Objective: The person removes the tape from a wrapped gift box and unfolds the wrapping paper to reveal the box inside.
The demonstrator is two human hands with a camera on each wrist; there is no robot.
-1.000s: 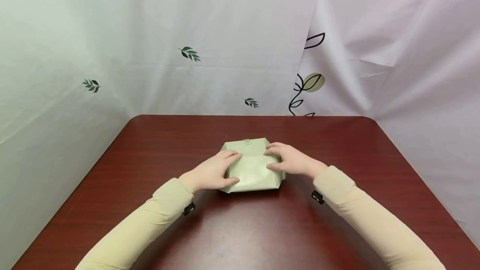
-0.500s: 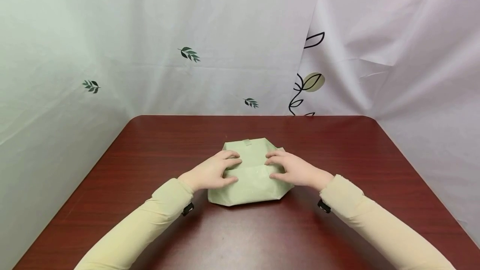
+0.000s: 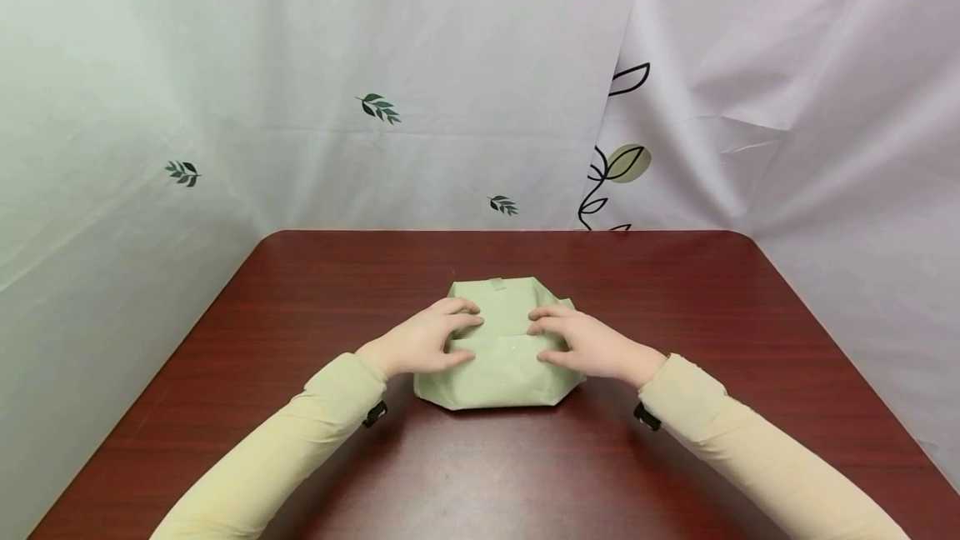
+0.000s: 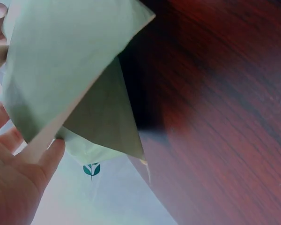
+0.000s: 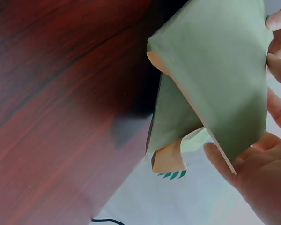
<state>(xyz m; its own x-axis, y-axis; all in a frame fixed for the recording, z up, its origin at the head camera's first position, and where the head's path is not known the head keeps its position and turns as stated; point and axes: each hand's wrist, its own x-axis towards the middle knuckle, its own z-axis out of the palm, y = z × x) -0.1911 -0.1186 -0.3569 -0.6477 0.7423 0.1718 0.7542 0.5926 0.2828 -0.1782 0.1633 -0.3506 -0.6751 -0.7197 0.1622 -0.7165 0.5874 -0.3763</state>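
Observation:
A pale green paper parcel (image 3: 498, 375) lies mid-table with a crease across its top and a small tab (image 3: 497, 283) at the far edge. My left hand (image 3: 422, 338) rests on its left part, fingers and thumb spread over the paper. Mirroring that, my right hand (image 3: 596, 344) lies on the right part with fingertips pointing inward. The left wrist view shows a loose pointed flap (image 4: 61, 61) above a folded layer (image 4: 105, 112). On the other end, a similar flap (image 5: 220, 70) stands apart from the layer below, its tan inner side (image 5: 170, 157) showing at a curled corner.
The dark red wooden table (image 3: 480, 473) has rounded far corners. White cloth (image 3: 450, 48) printed with leaves hangs behind it and along both sides. A small black device (image 3: 375, 413) sits under the left cuff, another black device (image 3: 647, 417) under the right.
The parcel's near edge has come closer and spread wider since a second ago. My right hand has shifted slightly nearer and right. Over the last half second almost nothing moves.

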